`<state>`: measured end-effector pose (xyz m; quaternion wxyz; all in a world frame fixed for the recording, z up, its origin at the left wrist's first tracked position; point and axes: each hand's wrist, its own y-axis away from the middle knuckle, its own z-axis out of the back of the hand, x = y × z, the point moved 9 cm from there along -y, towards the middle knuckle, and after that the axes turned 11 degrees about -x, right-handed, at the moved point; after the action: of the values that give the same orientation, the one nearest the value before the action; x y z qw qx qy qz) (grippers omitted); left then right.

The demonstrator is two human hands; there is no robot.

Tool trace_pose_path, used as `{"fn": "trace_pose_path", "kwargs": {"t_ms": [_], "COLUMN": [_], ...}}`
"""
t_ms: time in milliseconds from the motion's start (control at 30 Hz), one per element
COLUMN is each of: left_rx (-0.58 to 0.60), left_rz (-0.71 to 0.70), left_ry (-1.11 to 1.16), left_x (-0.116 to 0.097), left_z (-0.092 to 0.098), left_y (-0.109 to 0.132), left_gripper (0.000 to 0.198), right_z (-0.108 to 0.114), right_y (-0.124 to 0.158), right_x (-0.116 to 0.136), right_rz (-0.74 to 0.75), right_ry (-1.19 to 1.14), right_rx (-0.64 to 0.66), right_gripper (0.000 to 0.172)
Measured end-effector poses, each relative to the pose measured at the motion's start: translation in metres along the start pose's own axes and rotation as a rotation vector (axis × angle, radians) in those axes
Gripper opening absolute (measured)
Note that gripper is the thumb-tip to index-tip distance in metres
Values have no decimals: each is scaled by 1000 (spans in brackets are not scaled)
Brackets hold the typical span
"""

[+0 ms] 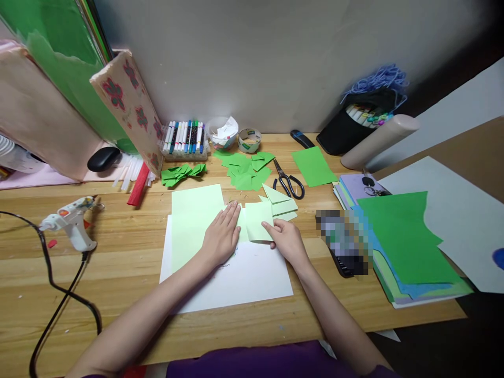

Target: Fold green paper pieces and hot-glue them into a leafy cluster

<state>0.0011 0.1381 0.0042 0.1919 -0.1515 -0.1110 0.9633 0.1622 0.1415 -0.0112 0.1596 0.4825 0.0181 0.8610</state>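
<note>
My left hand [222,234] lies flat, fingers stretched out, on a pale green paper sheet [192,220] that rests on a white sheet [236,275]. My right hand [286,239] pinches the lower right corner of a small pale green square of paper [258,220] just to the right of my left fingertips. Several pale green triangles [280,202] lie right behind the square.
Dark green paper pieces [244,170], scissors [289,181], a marker box [185,139], a tape roll [249,140] and a bowl [224,137] lie at the back. A glue gun [73,220] with its cable sits left. A stack of coloured paper [405,247] sits right.
</note>
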Motion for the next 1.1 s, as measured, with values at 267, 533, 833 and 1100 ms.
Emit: {"fn": "trace_pose_path", "kwargs": {"t_ms": [267, 533, 833, 1100], "left_rx": [-6, -8, -82, 2], "left_rz": [-8, -3, 245, 846], "left_ry": [-9, 1, 474, 1232], "left_x": [0, 2, -6, 10], "left_z": [0, -1, 25, -17], "left_y": [1, 1, -10, -19], "left_gripper": [51, 52, 44, 39], "right_z": [1, 7, -5, 5], "right_y": [7, 11, 20, -14], "right_x": [-5, -25, -9, 42], "right_rz": [-83, -156, -193, 257], "right_ry": [-90, -170, -472, -231], "right_rx": [29, -11, 187, -44], "right_gripper": [32, 37, 37, 33]}}
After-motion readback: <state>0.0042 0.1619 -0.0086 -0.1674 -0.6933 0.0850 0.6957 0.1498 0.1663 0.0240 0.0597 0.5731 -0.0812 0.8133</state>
